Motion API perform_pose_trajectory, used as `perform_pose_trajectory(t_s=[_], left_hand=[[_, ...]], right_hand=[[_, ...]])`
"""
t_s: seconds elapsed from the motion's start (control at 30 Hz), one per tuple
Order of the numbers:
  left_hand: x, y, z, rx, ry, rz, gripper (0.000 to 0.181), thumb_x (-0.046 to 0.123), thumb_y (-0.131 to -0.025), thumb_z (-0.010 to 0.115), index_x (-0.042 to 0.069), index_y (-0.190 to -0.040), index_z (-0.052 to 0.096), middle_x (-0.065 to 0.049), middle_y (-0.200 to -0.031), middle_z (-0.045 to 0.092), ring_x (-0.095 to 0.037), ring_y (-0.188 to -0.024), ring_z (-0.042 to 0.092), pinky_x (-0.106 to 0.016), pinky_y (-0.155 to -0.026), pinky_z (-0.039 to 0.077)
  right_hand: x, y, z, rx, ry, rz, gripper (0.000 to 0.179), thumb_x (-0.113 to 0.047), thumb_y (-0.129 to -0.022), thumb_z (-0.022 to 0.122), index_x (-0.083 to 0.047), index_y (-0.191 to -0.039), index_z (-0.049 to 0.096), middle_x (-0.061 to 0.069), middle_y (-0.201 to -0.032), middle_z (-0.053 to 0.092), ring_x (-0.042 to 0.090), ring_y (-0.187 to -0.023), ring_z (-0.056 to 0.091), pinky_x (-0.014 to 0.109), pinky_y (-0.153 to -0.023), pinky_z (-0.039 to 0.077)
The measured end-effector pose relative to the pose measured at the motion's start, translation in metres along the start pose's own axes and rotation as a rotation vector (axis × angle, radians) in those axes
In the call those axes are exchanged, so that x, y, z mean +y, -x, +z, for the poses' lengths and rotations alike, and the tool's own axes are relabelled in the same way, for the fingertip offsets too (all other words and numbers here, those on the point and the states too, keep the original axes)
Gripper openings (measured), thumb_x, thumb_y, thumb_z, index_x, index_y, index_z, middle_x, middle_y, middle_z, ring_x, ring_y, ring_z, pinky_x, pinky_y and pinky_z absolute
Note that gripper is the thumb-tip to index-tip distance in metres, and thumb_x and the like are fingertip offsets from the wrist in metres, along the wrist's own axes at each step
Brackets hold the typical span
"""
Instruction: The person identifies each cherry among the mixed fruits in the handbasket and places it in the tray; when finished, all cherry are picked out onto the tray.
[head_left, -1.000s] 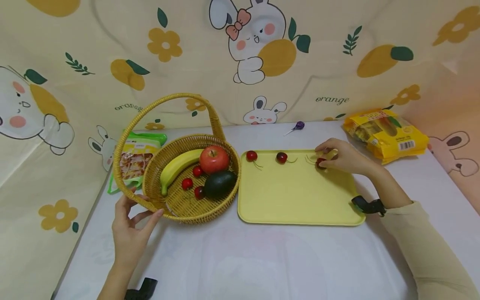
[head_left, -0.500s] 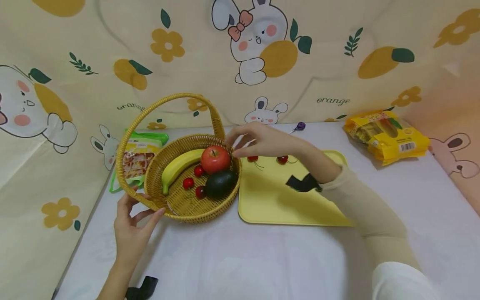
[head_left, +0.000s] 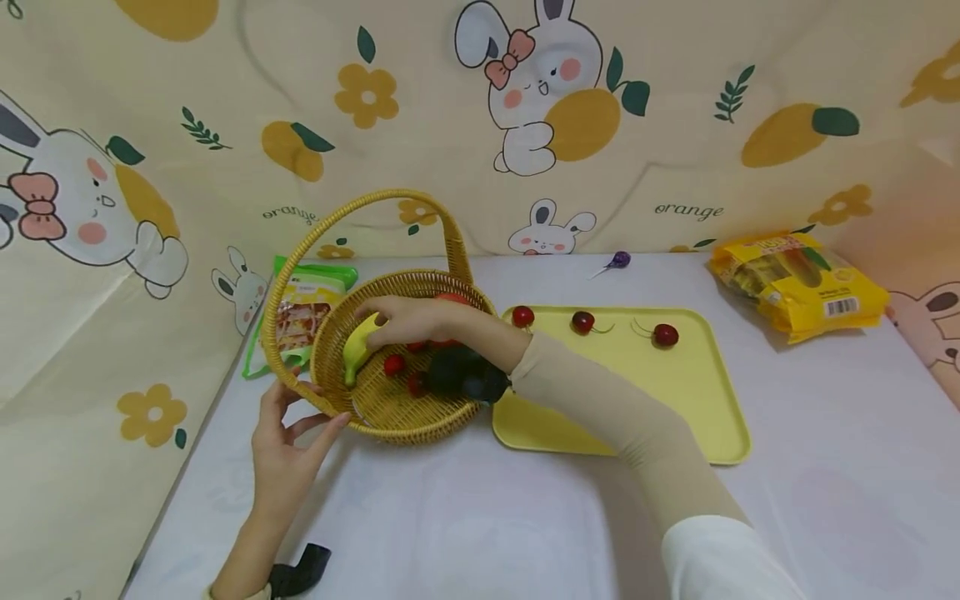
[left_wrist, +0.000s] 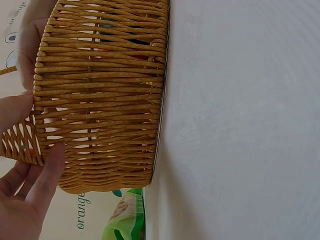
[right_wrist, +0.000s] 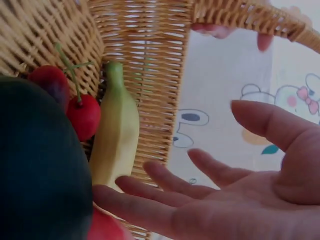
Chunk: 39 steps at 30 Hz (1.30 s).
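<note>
From the head view, I see that the right hand has just left the yellow tray, its cherries near twelve o'clock, for the banana at ten o'clock in the basket, so the work likely turns there. By the left wrist view, the left hand pinches the rim at eight o'clock. By the right wrist view, the right hand spreads wide beside the banana, gripping nothing.

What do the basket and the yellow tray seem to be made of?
The basket: rattan-like woven strands with slight sheen; whether natural or synthetic, I cannot tell. The yellow tray: probably smooth plastic, satin finish, judging by its even colour and rounded corners.
</note>
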<state>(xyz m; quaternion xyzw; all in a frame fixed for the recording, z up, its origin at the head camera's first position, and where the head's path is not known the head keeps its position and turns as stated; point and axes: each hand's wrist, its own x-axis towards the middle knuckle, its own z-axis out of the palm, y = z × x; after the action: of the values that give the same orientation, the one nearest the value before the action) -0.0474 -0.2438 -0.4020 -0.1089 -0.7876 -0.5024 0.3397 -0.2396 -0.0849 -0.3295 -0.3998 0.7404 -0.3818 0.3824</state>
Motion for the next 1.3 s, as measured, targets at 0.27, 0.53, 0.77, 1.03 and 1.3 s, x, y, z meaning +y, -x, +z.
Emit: perform_pose_trajectory(t_s=[0.27, 0.53, 0.77, 1.03, 1.3], left_hand=[[0.002, -0.001, 0.001, 0.003, -0.018, -0.011, 0.084, -0.032, -0.062, 0.074, -0.015, -0.137, 0.042, -0.02, -0.112, 0.054, -0.023, -0.103, 0.055, -0.017, -0.075, 0.059], [-0.008, 0.003, 0.0, -0.004, -0.028, -0.012, 0.086, -0.034, -0.06, 0.073, -0.016, -0.137, 0.04, -0.025, -0.11, 0.052, -0.023, -0.104, 0.054, -0.016, -0.075, 0.059], [-0.008, 0.003, 0.0, -0.01, -0.046, -0.014, 0.09, -0.035, -0.06, 0.073, -0.014, -0.14, 0.039, -0.024, -0.11, 0.052, -0.022, -0.104, 0.054, -0.015, -0.074, 0.059], [-0.002, 0.001, 0.001, -0.012, -0.034, -0.017, 0.087, -0.034, -0.061, 0.073, -0.013, -0.139, 0.04, -0.023, -0.11, 0.053, -0.022, -0.105, 0.055, -0.015, -0.076, 0.059], [-0.002, 0.001, 0.001, -0.01, -0.012, -0.01, 0.084, -0.035, -0.062, 0.071, -0.016, -0.137, 0.04, -0.03, -0.108, 0.05, -0.022, -0.104, 0.054, -0.015, -0.076, 0.059]], right_hand=[[0.016, -0.006, -0.004, -0.083, -0.018, 0.035, 0.057, -0.005, -0.094, 0.065, -0.003, -0.146, 0.044, 0.022, -0.147, 0.045, 0.027, -0.125, 0.049, 0.039, -0.094, 0.052], [0.018, -0.01, 0.002, -0.07, -0.041, 0.036, 0.053, -0.012, -0.095, 0.059, -0.002, -0.145, 0.045, 0.019, -0.13, 0.051, 0.02, -0.08, 0.043, 0.035, -0.069, 0.039], [0.017, -0.007, 0.003, -0.05, -0.037, 0.043, 0.049, -0.018, -0.099, 0.057, -0.003, -0.145, 0.047, 0.015, -0.142, 0.047, 0.024, -0.109, 0.05, 0.034, -0.086, 0.046], [0.035, -0.015, 0.003, -0.17, -0.093, -0.025, 0.047, -0.018, -0.1, 0.059, -0.001, -0.143, 0.05, 0.015, -0.142, 0.052, 0.015, -0.119, 0.054, 0.036, -0.106, 0.047], [0.046, -0.02, 0.005, -0.283, -0.105, -0.08, 0.047, -0.004, -0.095, 0.065, 0.004, -0.139, 0.051, 0.023, -0.14, 0.051, 0.028, -0.123, 0.052, 0.032, -0.094, 0.054]])
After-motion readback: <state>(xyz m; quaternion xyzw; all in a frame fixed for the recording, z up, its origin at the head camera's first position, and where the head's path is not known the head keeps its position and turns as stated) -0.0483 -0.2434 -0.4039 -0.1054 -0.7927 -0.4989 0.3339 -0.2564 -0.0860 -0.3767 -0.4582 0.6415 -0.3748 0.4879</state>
